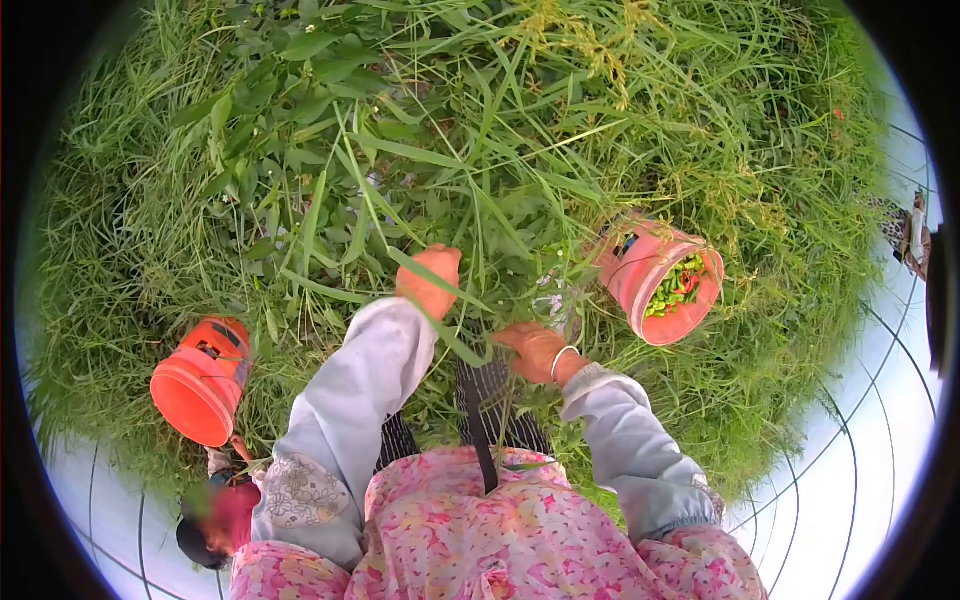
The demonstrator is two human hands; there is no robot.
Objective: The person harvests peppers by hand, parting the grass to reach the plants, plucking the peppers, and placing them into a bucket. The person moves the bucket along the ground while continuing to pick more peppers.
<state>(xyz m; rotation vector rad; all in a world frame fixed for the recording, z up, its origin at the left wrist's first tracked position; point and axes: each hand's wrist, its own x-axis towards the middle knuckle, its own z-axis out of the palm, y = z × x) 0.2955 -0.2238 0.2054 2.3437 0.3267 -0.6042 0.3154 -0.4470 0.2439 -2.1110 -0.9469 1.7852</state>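
My left hand (428, 281) reaches into tall weeds and looks closed. Long grass blades (405, 150) cross around and in front of it, so what its fingers hold is hidden. My right hand (533, 350), with a white bangle at the wrist, is lower and to the right. Its fingers are bent together beside thin green stems, and I cannot make out what is between them. Right of my hands, a pink-red bucket (640, 270) leans over in the grass with green and red chili peppers (675, 288) inside.
An orange-red bucket (200, 385) lies tilted at the left, with another person (215, 525) close to it. Dense grass and leafy plants (300, 110) surround my hands. A curved, ribbed translucent cover (860, 420) lies beyond the plants. A dark strap (476, 430) hangs in front of me.
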